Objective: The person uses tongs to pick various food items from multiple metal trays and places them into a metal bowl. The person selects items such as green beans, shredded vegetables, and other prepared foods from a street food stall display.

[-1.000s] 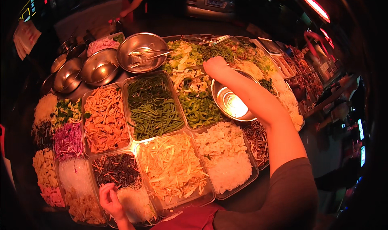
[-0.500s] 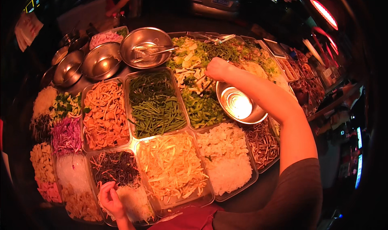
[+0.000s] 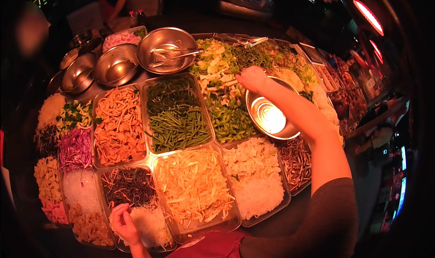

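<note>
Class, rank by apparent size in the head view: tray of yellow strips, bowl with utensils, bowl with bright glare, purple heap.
1. Tray of yellow strips
2. Bowl with utensils, bowl with bright glare: too alike to rank, the second partly hidden
3. Purple heap

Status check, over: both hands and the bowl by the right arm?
Left hand loosely curled by pale strands, nothing visible in it. Right hand above leafy vegetables, grip unclear. Steel bowl partly hidden by right forearm.

Observed: broad, dark-topped table [image 3: 139,77], closely packed with clear, rectangular, food-filled trays [image 3: 195,227]. Round, silver-coloured metal bowls [image 3: 116,67] stand grouped towards its far left corner.
</note>
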Tool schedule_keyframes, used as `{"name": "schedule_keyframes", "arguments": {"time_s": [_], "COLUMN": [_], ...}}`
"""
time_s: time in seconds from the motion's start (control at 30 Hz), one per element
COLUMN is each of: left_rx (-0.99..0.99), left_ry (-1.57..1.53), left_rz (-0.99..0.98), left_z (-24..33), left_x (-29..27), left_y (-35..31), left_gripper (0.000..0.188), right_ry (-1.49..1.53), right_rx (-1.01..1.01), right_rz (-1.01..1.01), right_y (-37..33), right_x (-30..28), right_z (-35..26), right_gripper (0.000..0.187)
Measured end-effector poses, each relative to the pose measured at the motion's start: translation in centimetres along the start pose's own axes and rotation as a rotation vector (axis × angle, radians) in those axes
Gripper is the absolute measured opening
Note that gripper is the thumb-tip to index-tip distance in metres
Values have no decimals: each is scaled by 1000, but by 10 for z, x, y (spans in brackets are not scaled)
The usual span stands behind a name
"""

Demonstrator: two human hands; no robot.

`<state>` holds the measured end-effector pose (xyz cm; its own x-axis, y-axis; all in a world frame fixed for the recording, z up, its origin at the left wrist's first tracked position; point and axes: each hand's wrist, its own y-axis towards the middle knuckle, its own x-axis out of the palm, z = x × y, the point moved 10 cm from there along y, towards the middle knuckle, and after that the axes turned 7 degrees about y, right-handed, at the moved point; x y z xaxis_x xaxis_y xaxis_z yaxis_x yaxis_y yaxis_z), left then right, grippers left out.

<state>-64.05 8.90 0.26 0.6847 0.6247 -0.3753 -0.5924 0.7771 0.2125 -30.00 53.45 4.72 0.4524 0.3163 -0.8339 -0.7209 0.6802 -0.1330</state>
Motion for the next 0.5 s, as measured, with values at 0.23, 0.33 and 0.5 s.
{"name": "schedule_keyframes", "arguments": {"time_s": [0.23, 0.33, 0.5], "left_rx": [5, 11, 15], "left_ry": [20, 0, -23], "left_rz": [-5, 2, -1], "left_z": [5, 5, 4], "left_x": [1, 0, 0], "left_y": [0, 0, 2], "left_gripper": [14, 14, 13], "right_ry": [-82, -123, -208], "right_rx": [-19, -75, -25], "right_rz": [82, 182, 99], "right_y": [3, 11, 24], "right_x": [-63, -79, -48], "right_z": [11, 12, 11], "right_gripper": [14, 14, 11]}}
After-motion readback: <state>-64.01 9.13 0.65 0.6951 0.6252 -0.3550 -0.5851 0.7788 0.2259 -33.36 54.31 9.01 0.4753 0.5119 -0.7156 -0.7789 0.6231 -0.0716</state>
